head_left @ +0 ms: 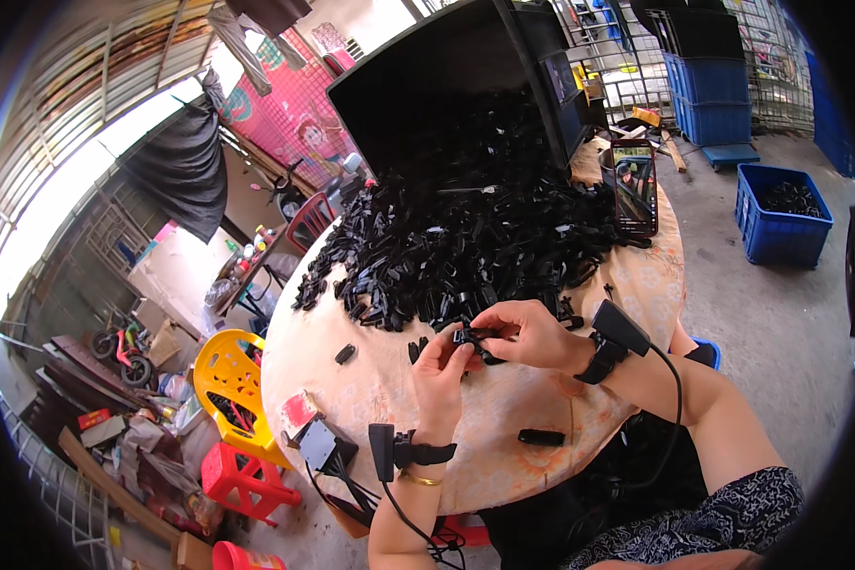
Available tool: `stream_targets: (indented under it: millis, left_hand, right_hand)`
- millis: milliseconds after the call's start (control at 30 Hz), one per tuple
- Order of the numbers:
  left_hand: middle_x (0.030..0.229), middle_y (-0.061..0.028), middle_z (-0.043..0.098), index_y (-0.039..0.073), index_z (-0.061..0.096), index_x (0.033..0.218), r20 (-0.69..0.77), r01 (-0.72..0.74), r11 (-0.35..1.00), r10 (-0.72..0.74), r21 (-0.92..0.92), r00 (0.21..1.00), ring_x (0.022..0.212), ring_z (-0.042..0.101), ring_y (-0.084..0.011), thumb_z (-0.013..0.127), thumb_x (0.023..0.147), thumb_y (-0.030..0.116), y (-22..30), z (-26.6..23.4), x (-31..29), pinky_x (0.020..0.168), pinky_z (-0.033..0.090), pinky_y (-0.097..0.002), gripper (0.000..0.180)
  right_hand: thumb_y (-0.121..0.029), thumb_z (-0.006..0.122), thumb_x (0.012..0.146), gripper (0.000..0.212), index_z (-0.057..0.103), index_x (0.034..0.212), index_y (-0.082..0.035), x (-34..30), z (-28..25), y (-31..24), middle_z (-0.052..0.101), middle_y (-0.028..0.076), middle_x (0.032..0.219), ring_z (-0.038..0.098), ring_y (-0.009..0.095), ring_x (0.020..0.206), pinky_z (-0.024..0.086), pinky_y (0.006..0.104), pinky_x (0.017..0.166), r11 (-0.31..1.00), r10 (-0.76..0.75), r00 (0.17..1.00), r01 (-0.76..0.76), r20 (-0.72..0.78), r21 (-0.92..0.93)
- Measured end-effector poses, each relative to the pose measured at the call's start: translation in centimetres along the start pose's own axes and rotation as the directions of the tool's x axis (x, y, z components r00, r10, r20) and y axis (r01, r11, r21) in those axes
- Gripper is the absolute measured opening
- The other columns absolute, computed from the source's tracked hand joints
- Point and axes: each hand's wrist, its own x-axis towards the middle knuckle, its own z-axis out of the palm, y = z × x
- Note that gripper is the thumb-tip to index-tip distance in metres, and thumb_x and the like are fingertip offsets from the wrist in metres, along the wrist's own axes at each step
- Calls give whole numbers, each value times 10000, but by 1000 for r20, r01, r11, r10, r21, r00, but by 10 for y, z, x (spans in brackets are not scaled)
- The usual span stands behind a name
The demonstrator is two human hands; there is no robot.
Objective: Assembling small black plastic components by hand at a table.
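Small black plastic part (462,336): at the near edge of the black parts pile (484,247), above the table (385,385). Left hand (439,370): grip pinched on it. Right hand (537,337): grip likewise. Handling: I'd brace the left, align squarely with the right, unforced.

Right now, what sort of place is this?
Likely a small makeshift workshop: a heap of black parts on a round table, a blue crate of dark pieces, corrugated sheeting overhead.
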Motion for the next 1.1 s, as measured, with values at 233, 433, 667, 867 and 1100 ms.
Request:
stream_targets:
  millis: [233, 433, 667, 867, 1100]
  left_hand:
    - [873, -37, 640, -37, 620, 1089, -47, -84, 994, 88, 74, 995, 714, 587, -84, 642, 824, -21, -7, -4, 2, 648, 471, -194, 267]
    - [918, -39, 653, -35, 621, 1105, -69, -31, 998, 35, 56, 997, 738, 580, -82, 642, 813, -22, 2, -6, -2, 678, 471, -200, 293]
    - [914, -23, 651, -26, 623, 1120, -47, -34, 985, 43, 171, 998, 765, 578, -76, 651, 816, -20, 1, -8, 2, 690, 475, -197, 305]
    - [1053, -81, 633, -33, 570, 1184, -18, -9, 1000, 9, -19, 1000, 903, 600, -125, 588, 873, 3, -5, -8, 2, 827, 481, -240, 313]
    - [1043, -86, 657, -29, 616, 1127, 131, 17, 991, 0, -132, 991, 911, 598, -116, 591, 865, -21, 3, -19, 6, 827, 451, -213, 264]
  right_hand:
    - [-42, 671, 802, 249, 630, 1041, 16, -2, 7, 7, 670, 100, 884, 616, 94, 768, 506, 234, 667, 995, -77, 996, 74, -40, -70]
    - [-25, 702, 793, 237, 648, 1021, 11, -3, 8, -1, 666, 72, 908, 608, 70, 804, 520, 221, 688, 990, -80, 996, 76, -34, -118]
    - [-71, 705, 792, 219, 661, 994, 1, -2, 3, 3, 672, 114, 880, 628, 127, 732, 507, 240, 637, 998, -11, 1000, 12, -15, 59]
    - [-117, 750, 732, 302, 644, 997, -18, -2, 12, 0, 634, 114, 836, 609, 257, 730, 501, 309, 651, 848, -397, 916, 344, -54, -404]
    - [-262, 711, 802, 306, 648, 994, -33, -1, 3, 1, 583, 75, 728, 565, 198, 637, 450, 287, 579, 980, -2, 986, 36, 168, -197]
